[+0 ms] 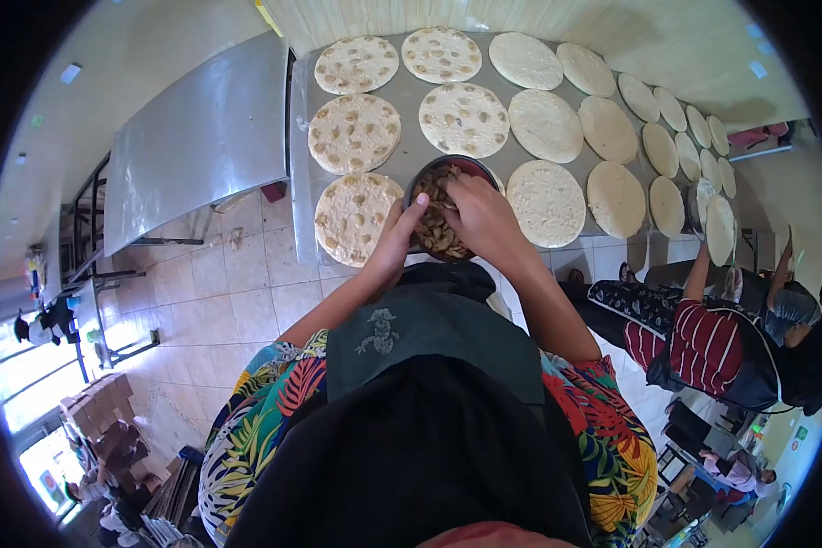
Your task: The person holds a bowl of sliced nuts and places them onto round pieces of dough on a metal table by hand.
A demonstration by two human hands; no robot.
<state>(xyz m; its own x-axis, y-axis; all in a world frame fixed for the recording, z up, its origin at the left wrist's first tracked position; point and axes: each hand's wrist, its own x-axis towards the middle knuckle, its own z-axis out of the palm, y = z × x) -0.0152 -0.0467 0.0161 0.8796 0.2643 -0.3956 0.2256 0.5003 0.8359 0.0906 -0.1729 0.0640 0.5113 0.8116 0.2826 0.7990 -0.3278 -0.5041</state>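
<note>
A dark round bowl of brown sliced pieces is held in front of my body, over the near edge of the metal table. My left hand grips the bowl's left side, thumb over the rim. My right hand reaches into the bowl from the right, its fingertips among the pieces and partly hidden. Round flat dough bases lie around the bowl. The base to the left and the one behind bear brown pieces; the pale base to the right shows only a spread.
More round bases run in rows along the metal table against the wall. A second metal table stands at the left. At the right, a person in a striped top holds a round base. Other people are farther back.
</note>
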